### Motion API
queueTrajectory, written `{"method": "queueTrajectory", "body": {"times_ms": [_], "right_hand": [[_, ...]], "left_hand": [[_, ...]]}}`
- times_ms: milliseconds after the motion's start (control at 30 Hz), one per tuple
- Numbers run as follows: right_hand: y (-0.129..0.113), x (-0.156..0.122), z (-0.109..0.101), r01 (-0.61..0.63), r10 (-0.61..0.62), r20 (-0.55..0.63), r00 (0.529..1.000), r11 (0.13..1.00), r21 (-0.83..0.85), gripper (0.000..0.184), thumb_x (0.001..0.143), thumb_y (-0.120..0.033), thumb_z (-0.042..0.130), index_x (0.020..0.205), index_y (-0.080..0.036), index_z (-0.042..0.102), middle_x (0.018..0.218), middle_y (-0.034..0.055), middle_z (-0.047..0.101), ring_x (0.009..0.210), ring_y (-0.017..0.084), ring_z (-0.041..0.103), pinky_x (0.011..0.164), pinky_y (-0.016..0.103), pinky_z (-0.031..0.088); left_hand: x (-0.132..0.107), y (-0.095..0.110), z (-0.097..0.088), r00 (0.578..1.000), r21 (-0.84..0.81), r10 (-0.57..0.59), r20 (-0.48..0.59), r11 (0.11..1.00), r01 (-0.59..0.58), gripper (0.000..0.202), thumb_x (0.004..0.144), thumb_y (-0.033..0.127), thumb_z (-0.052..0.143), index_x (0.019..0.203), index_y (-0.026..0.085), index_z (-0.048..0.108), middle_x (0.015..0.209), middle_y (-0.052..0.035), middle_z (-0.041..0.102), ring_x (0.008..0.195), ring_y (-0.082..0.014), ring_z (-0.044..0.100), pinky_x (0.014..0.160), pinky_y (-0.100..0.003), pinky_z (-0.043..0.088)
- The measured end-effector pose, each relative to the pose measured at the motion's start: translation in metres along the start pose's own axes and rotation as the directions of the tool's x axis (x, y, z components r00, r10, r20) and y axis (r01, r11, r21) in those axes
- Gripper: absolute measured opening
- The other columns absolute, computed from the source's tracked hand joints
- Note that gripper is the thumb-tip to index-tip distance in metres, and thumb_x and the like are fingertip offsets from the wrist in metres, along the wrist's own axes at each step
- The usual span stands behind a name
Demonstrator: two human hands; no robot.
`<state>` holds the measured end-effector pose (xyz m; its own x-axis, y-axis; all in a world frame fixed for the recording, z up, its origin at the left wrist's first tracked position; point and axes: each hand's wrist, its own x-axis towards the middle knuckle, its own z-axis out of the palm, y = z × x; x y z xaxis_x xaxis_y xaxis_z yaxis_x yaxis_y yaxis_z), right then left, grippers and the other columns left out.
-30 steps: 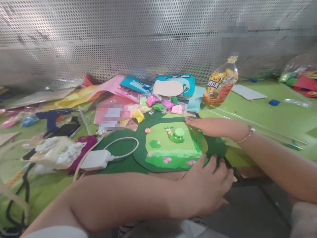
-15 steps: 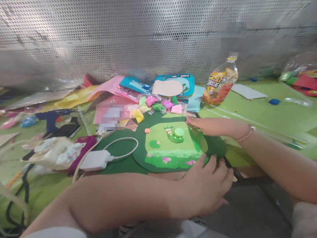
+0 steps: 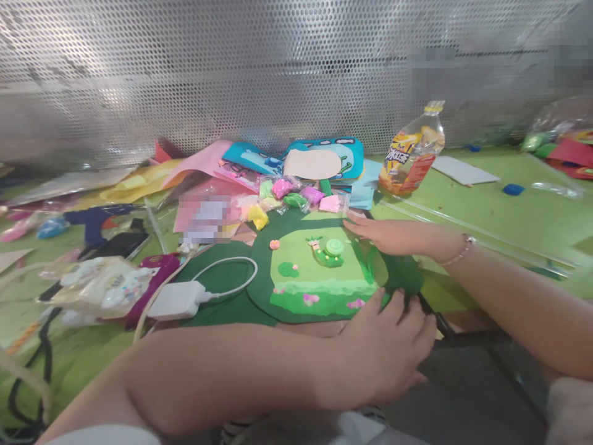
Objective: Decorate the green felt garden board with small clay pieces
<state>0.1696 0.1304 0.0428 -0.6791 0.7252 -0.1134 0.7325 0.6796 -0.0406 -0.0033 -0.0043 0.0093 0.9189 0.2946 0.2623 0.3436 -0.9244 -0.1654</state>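
Observation:
A clay picture (image 3: pixel 296 301) on a dark green card lies in front of me, with a pale green panel inside. On it are a green clay snail (image 3: pixel 330 252), green grass along the bottom and small pink flowers (image 3: pixel 311 300). My right hand (image 3: pixel 377 235) reaches in from the right; its stretched fingers touch the picture's upper right edge. Whether a tiny bit of clay is under the fingertips I cannot tell. My left hand (image 3: pixel 393 346) rests with fingers spread over the lower right corner of the card.
Bagged clay pieces (image 3: pixel 294 199) lie behind the picture, before blue painted cards (image 3: pixel 354 148). A drink bottle (image 3: pixel 410 154) stands back right. To the left are a white charger (image 3: pixel 176 300) with its cable, a phone (image 3: pixel 125 245) and a clay bag (image 3: pixel 102 284). A perforated metal wall (image 3: pixel 231 80) closes the back.
My right hand's fingertips have shifted slightly left and away from me along the card's upper edge. The pink bit seen at them before is less visible there. My left hand stays put.

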Motion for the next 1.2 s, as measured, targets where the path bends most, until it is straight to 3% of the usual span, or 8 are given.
{"method": "queueTrajectory", "body": {"times_ms": [133,267,533,700,833,967,1200], "right_hand": [[0.004,0.002,0.0,-0.045,0.045,-0.003,0.999,0.998,0.04,0.068,0.074,0.001,0.034,0.141,-0.009,0.032,0.146,0.0105,0.03,0.132,0.024,0.034,0.105,0.037,0.038],[0.008,0.004,-0.004,-0.092,0.095,-0.026,0.995,0.992,0.086,0.061,0.075,0.0,0.035,0.133,-0.013,0.046,0.139,0.0087,0.044,0.126,0.024,0.044,0.103,0.039,0.039],[0.005,0.002,-0.012,-0.055,0.058,-0.084,0.995,0.998,0.041,0.05,0.078,-0.001,0.034,0.118,-0.016,0.06,0.127,0.0095,0.058,0.113,0.022,0.056,0.095,0.034,0.044],[0.002,0.008,-0.012,-0.089,0.09,-0.168,0.982,0.996,0.012,0.035,0.09,-0.021,0.035,0.104,-0.013,0.066,0.106,0.0141,0.065,0.094,0.024,0.062,0.081,0.034,0.048],[-0.001,0.015,-0.012,-0.177,0.193,-0.205,0.96,0.98,0.094,0.032,0.089,-0.029,0.041,0.092,-0.016,0.07,0.099,0.0096,0.069,0.089,0.023,0.063,0.076,0.032,0.048],[-0.004,0.017,-0.014,-0.226,0.263,-0.228,0.937,0.958,0.178,0.029,0.087,-0.032,0.047,0.093,-0.018,0.072,0.098,0.0063,0.071,0.086,0.021,0.065,0.075,0.03,0.049],[0.0,0.015,-0.011,-0.18,0.211,-0.205,0.956,0.97,0.161,0.033,0.088,-0.034,0.046,0.098,-0.018,0.073,0.105,0.0083,0.07,0.095,0.024,0.064,0.083,0.034,0.049]], "left_hand": [[0.001,0.0,0.001,1.0,0.011,0.001,0.012,1.0,-0.001,0.064,0.085,0.047,0.044,0.136,0.008,0.036,0.135,-0.0167,0.041,0.126,-0.0338,0.034,0.102,-0.048,0.027],[0.001,-0.001,0.001,1.0,0.023,0.004,0.018,1.0,-0.005,0.065,0.085,0.047,0.044,0.136,0.008,0.035,0.137,-0.0166,0.039,0.126,-0.0337,0.034,0.102,-0.049,0.026],[0.001,-0.001,-0.001,1.0,0.007,-0.004,-0.002,1.0,0.004,0.065,0.084,0.047,0.046,0.135,0.007,0.036,0.135,-0.016,0.041,0.125,-0.0338,0.035,0.102,-0.048,0.028],[0.001,0.0,0.001,1.0,0.007,0.002,0.0,1.0,-0.002,0.064,0.085,0.047,0.045,0.135,0.008,0.036,0.136,-0.0161,0.041,0.125,-0.0336,0.035,0.102,-0.048,0.028],[0.001,0.0,0.002,1.0,0.008,0.007,-0.003,1.0,-0.007,0.065,0.085,0.047,0.044,0.136,0.008,0.035,0.136,-0.0163,0.04,0.126,-0.0337,0.035,0.101,-0.048,0.029],[0.001,0.0,0.002,1.0,0.025,0.009,0.008,1.0,-0.009,0.063,0.086,0.046,0.043,0.136,0.008,0.036,0.136,-0.0162,0.041,0.126,-0.0332,0.034,0.101,-0.048,0.028],[0.002,-0.001,0.001,1.0,0.034,0.011,0.022,0.999,-0.012,0.064,0.086,0.047,0.042,0.136,0.008,0.035,0.136,-0.0164,0.04,0.127,-0.0327,0.034,0.101,-0.047,0.028]]}}
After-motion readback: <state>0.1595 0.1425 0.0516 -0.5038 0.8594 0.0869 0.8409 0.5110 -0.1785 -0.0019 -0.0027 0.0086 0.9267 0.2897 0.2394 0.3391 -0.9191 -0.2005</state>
